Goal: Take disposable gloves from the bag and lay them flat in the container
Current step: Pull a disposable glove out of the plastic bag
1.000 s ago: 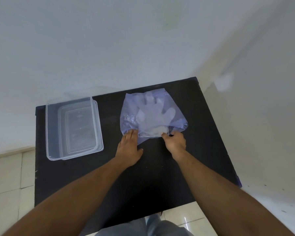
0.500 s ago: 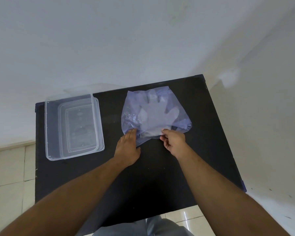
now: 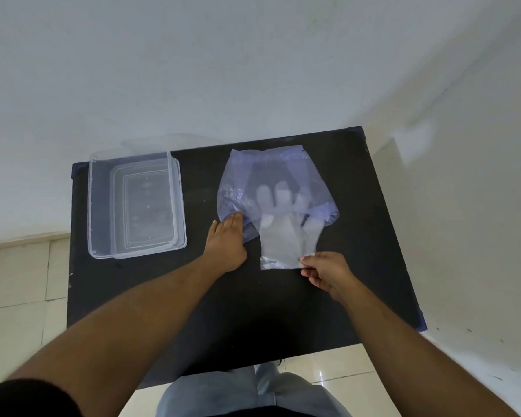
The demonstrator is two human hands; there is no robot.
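Change: glove (image 3: 278, 245) now half out of the bag (image 3: 271, 176), frame centre.
Right hand (image 3: 325, 273): fingers pinch its cuff.
Left hand (image 3: 226, 242): flat, pinning bag.
Container (image 3: 134, 203): still empty.

No legible text, label, brand, number or sign appears in this view. The clear container (image 3: 136, 203) shows only faint moulded marks on its base, too small and blurred to read. The translucent purple bag (image 3: 271, 179) and the clear glove (image 3: 283, 245) partly drawn from it bear no readable print. The black tabletop (image 3: 253, 311), the wall and the floor tiles carry no lettering.
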